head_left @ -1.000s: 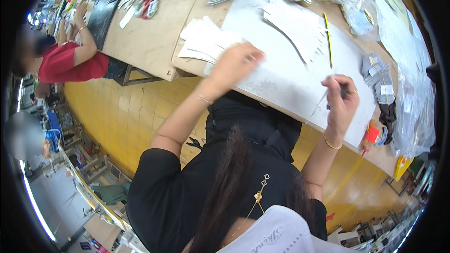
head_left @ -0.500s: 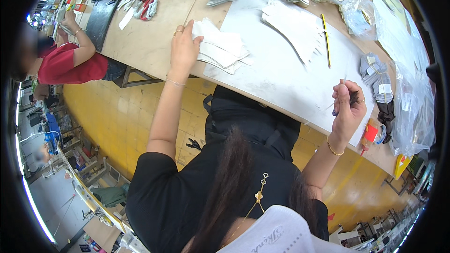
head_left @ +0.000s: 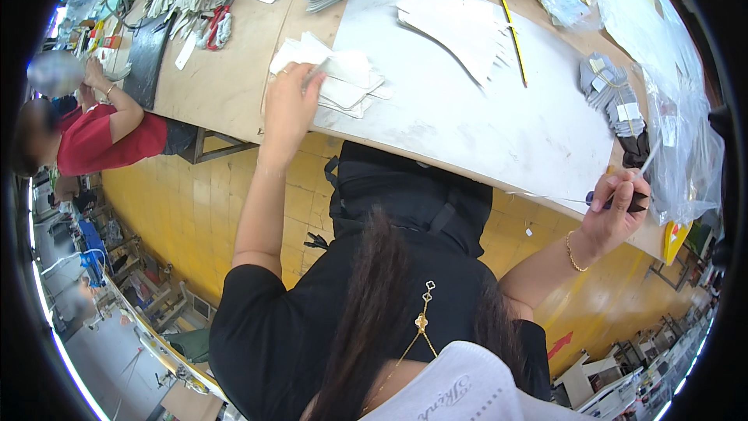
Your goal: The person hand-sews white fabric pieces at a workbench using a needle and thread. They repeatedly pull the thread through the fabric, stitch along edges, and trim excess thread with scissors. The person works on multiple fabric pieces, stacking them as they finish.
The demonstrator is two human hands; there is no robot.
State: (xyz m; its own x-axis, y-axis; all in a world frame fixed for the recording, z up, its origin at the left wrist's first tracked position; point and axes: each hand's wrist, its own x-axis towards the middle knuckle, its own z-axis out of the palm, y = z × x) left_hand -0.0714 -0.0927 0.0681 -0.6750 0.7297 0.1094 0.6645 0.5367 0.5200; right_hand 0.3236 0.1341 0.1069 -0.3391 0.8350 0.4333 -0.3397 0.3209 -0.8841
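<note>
My left hand point(head_left: 290, 113) is at the near edge of a loose stack of white cut pieces point(head_left: 347, 70). Its thumb and fingers are closed on the edge of one pale piece point(head_left: 314, 72). Out past the table's near right edge, my right hand point(head_left: 618, 209) is closed around a slim tool with a dark handle point(head_left: 639, 202). A thin pale rod point(head_left: 651, 157) sticks up from this grip, and a fine light strand runs leftward from it. The tool's exact kind cannot be made out.
A fan of white pieces point(head_left: 448, 23) and a yellow pencil point(head_left: 514, 43) lie on the white sheet point(head_left: 499, 125). Bundled grey pieces point(head_left: 612, 93) and plastic bags point(head_left: 686, 164) are at right. Red-handled scissors point(head_left: 216, 27) lie far left. A person in red point(head_left: 109, 136) works at left.
My right hand has swung right and nearer, off the table's edge. My left hand now pinches a piece at the stack. The table view has shifted leftward. A white scrap shows on the floor.
</note>
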